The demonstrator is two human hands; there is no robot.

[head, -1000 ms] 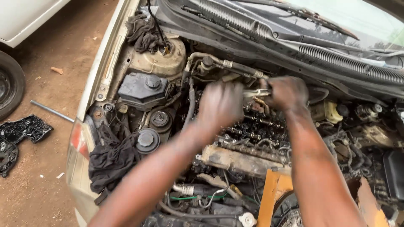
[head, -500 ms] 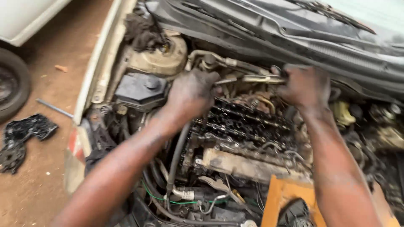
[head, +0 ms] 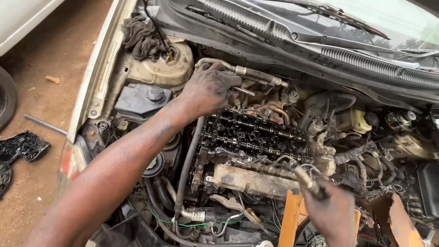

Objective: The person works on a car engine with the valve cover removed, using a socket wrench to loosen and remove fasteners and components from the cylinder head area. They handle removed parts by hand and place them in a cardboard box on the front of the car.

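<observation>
I look down into an open car engine bay. The uncovered cylinder head (head: 251,132) shows its dark camshafts in the middle. My left hand (head: 208,89), black with grease, lies at the head's back left corner, with its fingers curled on a bent metal pipe (head: 256,73). My right hand (head: 334,217) is low at the front right, closed around a short metal tool (head: 305,179) that points up toward the engine. A rusty heat shield (head: 249,180) runs along the front of the head.
A dirty rag (head: 141,36) lies on the left strut tower, with a black box (head: 141,98) below it. Orange panels (head: 292,219) stand at the front. Hoses and wires crowd the right side. On the dirt lie a metal rod (head: 43,123), a black plastic part (head: 20,146) and a tyre (head: 4,96).
Both hands were together at the back of the engine. My right hand has come down to the front right with the tool, and my left hand has shifted left onto the pipe.
</observation>
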